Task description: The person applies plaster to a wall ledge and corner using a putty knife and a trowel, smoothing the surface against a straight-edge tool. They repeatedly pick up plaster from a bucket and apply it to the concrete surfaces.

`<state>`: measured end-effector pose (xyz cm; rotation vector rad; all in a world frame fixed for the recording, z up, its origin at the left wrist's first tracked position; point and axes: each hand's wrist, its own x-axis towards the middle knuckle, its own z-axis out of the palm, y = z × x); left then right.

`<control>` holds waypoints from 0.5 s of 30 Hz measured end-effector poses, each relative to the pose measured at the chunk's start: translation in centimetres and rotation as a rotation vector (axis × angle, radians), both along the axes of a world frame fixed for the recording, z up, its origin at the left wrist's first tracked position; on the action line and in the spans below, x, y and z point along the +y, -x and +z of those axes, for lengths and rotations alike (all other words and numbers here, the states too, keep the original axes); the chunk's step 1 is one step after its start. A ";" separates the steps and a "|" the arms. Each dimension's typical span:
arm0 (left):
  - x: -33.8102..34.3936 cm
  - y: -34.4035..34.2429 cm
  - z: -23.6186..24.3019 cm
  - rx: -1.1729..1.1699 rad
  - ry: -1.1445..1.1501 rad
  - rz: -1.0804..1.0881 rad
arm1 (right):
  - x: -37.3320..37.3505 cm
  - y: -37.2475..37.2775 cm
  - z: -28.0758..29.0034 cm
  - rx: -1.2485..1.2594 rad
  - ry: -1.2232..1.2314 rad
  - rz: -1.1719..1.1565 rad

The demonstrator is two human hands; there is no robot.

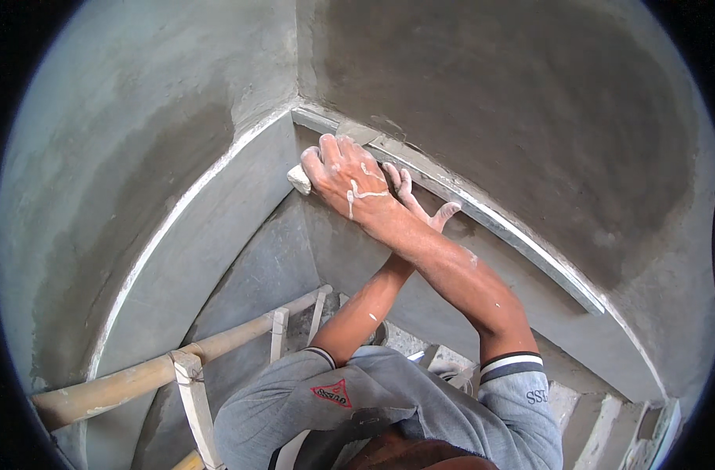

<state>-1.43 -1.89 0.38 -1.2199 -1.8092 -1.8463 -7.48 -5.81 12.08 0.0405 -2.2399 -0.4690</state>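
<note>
My forearms cross, the right one over the left. My right hand (346, 178), streaked with white plaster, is closed with its knuckles up at the wall ledge. A pale, plaster-smeared block-like end (299, 179) sticks out on its left side; the rest is hidden in the fist. Just beyond the knuckles a flat beige-grey piece (357, 131) lies on the ledge; I cannot tell if it joins what I hold. Partly behind my right wrist, my left hand (420, 200) has its thumb and fingers apart, close under a long metal straightedge (522, 245) along the ledge.
Grey plastered walls meet at a corner beyond my hands, with damp dark patches (491, 117). A white-edged ledge (166, 223) runs down the left. Below are a wooden handrail (240, 337) with pale posts (197, 403) and stair steps (600, 431) at lower right.
</note>
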 end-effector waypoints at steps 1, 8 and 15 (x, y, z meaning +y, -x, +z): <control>0.1 0.0 0.0 -0.003 -0.017 -0.018 | -0.1 0.0 0.4 -0.002 0.000 -0.018; 1.1 0.8 -0.7 -0.030 -0.188 -0.127 | -3.5 -2.3 2.3 -0.056 0.192 0.181; 0.4 0.0 -1.6 -0.210 -0.115 -0.252 | 1.4 -2.9 2.9 -0.029 0.253 0.424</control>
